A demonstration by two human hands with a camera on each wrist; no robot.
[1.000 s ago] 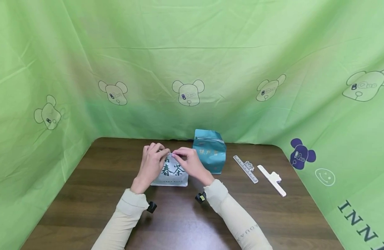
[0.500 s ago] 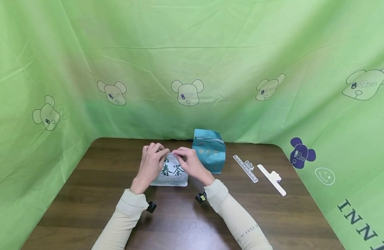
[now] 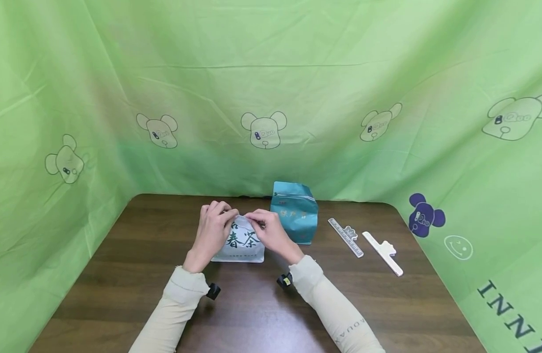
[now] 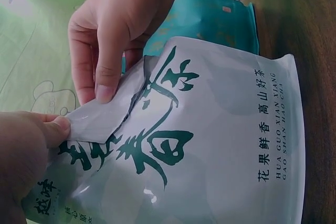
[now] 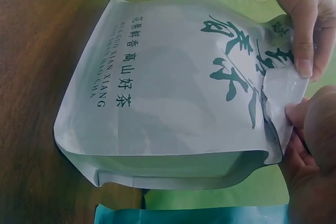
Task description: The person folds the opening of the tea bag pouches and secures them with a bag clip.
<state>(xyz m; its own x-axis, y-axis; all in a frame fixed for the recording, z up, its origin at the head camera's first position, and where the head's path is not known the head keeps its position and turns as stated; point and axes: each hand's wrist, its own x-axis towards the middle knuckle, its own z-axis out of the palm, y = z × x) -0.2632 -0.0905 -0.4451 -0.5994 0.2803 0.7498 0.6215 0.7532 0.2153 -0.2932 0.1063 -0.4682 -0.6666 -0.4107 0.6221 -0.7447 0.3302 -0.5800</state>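
A pale tea bag (image 3: pixel 239 254) with large green characters stands upright on the table between both hands. My left hand (image 3: pixel 214 230) pinches the bag's top edge at its left part. Close beside it, my right hand (image 3: pixel 272 234) pinches the same edge further right. In the left wrist view, a whitish flap (image 4: pixel 100 121) at the bag's top lies over part of the lettering, with a thumb on each end. The right wrist view shows this flap (image 5: pixel 283 95) between the two hands, with a dark gap along its lower edge.
A teal pouch (image 3: pixel 294 220) stands just behind and right of the tea bag. Further right on the brown table (image 3: pixel 271 314) lie a clear bag clip (image 3: pixel 347 239) and a white bag clip (image 3: pixel 382 253). A green printed cloth (image 3: pixel 266 83) hangs around the table.
The right fingertips have shifted very slightly right along the bag's top. The left hand keeps its grip, and the bag, pouch and clips stay in place.
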